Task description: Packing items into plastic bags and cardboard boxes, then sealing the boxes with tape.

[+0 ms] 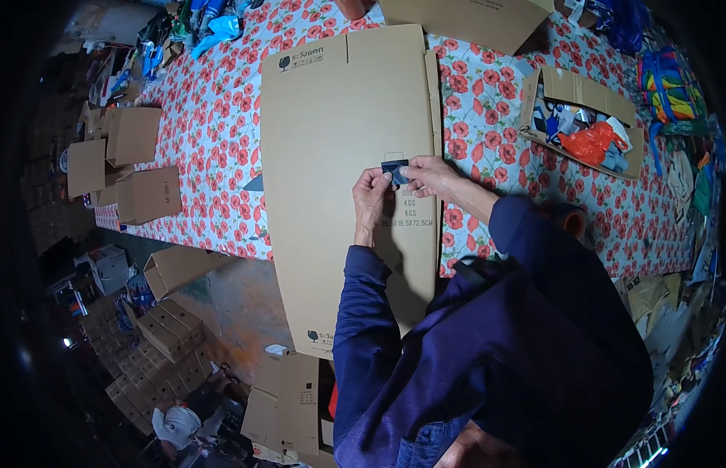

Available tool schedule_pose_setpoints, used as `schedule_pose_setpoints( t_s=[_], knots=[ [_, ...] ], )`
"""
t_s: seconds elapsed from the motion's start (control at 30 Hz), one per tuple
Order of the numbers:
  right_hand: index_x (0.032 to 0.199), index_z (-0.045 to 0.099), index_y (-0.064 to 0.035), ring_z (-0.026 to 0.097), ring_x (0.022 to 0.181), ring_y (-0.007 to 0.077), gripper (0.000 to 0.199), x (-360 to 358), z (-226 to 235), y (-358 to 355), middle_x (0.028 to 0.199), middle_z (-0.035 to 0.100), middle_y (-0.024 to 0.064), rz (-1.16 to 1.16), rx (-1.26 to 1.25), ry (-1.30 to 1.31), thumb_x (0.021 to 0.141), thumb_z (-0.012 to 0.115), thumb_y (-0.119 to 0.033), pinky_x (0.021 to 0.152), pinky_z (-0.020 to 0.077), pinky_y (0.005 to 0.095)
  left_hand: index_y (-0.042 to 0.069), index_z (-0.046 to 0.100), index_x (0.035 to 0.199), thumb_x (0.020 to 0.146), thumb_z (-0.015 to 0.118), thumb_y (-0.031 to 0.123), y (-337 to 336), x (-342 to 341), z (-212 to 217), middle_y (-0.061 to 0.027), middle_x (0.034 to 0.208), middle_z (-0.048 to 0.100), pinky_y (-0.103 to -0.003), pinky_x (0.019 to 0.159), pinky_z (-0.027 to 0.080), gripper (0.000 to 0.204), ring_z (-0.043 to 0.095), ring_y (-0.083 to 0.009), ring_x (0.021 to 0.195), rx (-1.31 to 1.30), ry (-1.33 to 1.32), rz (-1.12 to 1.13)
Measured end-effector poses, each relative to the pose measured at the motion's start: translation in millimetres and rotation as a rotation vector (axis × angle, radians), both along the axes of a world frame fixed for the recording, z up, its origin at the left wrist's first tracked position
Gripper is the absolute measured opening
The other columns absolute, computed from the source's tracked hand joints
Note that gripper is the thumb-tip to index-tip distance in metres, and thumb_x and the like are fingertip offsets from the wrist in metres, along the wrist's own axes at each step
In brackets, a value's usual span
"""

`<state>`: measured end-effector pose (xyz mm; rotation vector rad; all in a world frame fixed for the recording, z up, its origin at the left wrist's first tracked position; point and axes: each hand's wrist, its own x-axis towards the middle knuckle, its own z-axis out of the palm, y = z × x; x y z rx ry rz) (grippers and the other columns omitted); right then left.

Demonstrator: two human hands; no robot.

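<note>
A large flat cardboard carton [331, 148] lies lengthwise before me on the table, with dark printing near its ends and right side. Over its printed right part I hold a small dark square piece [393, 168], thin and slightly shiny. My left hand [369, 195] pinches its lower left side. My right hand [430, 176] grips its right side between thumb and fingers. Just above the piece, a small printed rectangle outline shows on the cardboard. Whether the piece touches the carton I cannot tell.
A floral tablecloth [211, 148] covers the table. Open cardboard boxes [148, 195] stand at its left edge. On the right, a long open box [581, 140] holds an orange-red plastic bag. Another carton [472, 19] lies at the far side. Stacked boxes [172, 327] sit on the floor at lower left.
</note>
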<state>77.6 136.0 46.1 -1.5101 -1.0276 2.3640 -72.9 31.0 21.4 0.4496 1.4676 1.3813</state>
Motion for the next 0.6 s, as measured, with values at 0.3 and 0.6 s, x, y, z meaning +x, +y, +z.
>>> schedule_pose_setpoints(
  t_s=[0.3, 0.6],
  knots=[
    [0.091, 0.063, -0.0048, 0.057, 0.049, 0.0106, 0.012, -20.2, -16.0, 7.6, 0.069, 0.062, 0.0040, 0.133, 0.305, -0.273, 0.093, 0.062, -0.016, 0.044, 0.0468, 0.0228, 0.003, 0.061, 0.089, 0.092, 0.066, 0.012, 29.1, -16.3, -8.9, -0.0040, 0.066, 0.060, -0.023, 0.044, 0.044, 0.010, 0.053, -0.0117, 0.048, -0.250, 0.100, -0.062],
    [0.085, 0.060, -0.0041, 0.056, 0.043, 0.0129, 0.014, -24.4, -10.0, 6.3, 0.064, 0.061, 0.0026, 0.188, 0.403, -0.364, 0.092, 0.060, -0.016, 0.040, 0.0450, 0.0260, 0.004, 0.061, 0.081, 0.090, 0.066, 0.013, 38.9, -14.1, -7.7, -0.0038, 0.061, 0.057, -0.026, 0.040, 0.042, 0.014, 0.049, -0.0136, 0.041, -0.389, 0.312, -0.073]
  ],
)
